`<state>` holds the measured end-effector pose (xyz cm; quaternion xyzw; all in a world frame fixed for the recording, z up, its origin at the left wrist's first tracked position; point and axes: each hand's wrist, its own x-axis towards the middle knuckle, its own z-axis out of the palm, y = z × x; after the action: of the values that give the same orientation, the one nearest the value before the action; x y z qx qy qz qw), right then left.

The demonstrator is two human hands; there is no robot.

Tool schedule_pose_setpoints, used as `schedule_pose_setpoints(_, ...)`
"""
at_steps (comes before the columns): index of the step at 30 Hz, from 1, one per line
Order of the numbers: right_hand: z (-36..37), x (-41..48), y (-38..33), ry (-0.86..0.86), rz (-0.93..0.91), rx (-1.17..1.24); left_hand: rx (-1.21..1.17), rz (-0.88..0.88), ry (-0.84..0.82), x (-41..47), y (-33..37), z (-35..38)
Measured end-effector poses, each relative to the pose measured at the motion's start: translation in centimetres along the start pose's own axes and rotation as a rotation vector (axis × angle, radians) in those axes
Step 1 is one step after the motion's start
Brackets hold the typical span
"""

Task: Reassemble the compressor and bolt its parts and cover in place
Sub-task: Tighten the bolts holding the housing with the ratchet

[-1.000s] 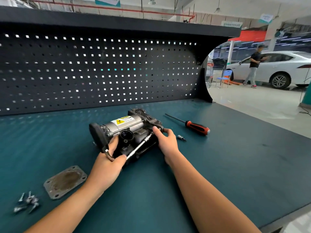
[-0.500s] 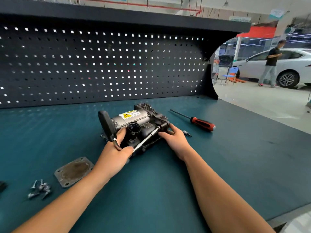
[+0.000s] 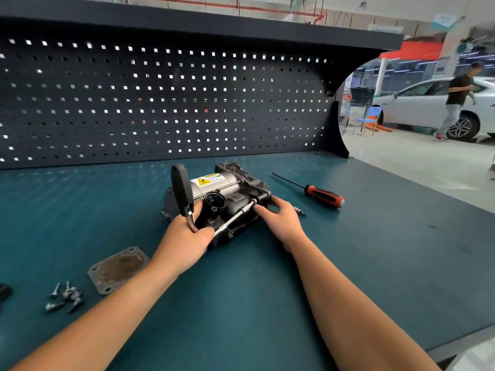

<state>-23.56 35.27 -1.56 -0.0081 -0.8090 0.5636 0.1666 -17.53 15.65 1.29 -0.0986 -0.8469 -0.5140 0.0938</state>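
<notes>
Left edge cuts off a dark object (image 3: 4, 291).

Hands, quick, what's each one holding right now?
Left hand: grips the ratchet wrench.
Right hand: pinches the extension bar tip at the compressor.

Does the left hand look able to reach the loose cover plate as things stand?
Probably yes: the cover plate lies uncovered beside the left forearm, but the left hand grips the ratchet and must release it first.

Teal workbench (image 3: 375, 263) backed by black pegboard (image 3: 160, 103); beyond, grey floor (image 3: 415, 162), 1 white car (image 3: 417, 103), 1 blue chair (image 3: 371, 116).
</notes>
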Motion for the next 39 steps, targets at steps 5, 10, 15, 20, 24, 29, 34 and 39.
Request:
schedule_pose_setpoints(5, -0.2, 0.3, 0.0, -0.054, 0.007, -0.088, 0.008, 0.008, 0.008, 0.0, 0.1, -0.1)
schedule_pose_setpoints(10, -0.2, 0.2, -0.2, -0.054, -0.038, -0.203, 0.011, 0.012, 0.006, 0.0, 0.0, -0.1)
schedule_pose_setpoints(15, -0.4, 0.5, 0.0, -0.075, -0.038, -0.296, 0.034, 0.016, -0.014, -0.1, 0.0, -0.2)
schedule_pose_setpoints(20, -0.5, 0.6, 0.0, -0.083, -0.021, -0.258, 0.043, 0.023, -0.025, 0.1, -0.1, -0.3)
schedule_pose_setpoints(24, -0.4, 0.6, 0.0, -0.077, -0.038, -0.255, 0.052, 0.024, -0.031, 0.1, -0.4, -0.2)
schedule_pose_setpoints(29, -0.3, 0.6, -0.2, -0.052, -0.038, -0.241, 0.137, 0.043, -0.023, 0.1, 0.1, -0.7)
schedule_pose_setpoints(34, -0.1, 0.5, -0.3, -0.042, -0.007, -0.224, 0.139, 0.027, 0.011, 0.8, 0.4, -0.7)
schedule_pose_setpoints(39, -0.2, 0.5, -0.6, -0.064, 0.027, -0.19, 0.069, 0.043, 0.056, 1.0, -0.1, -0.5)
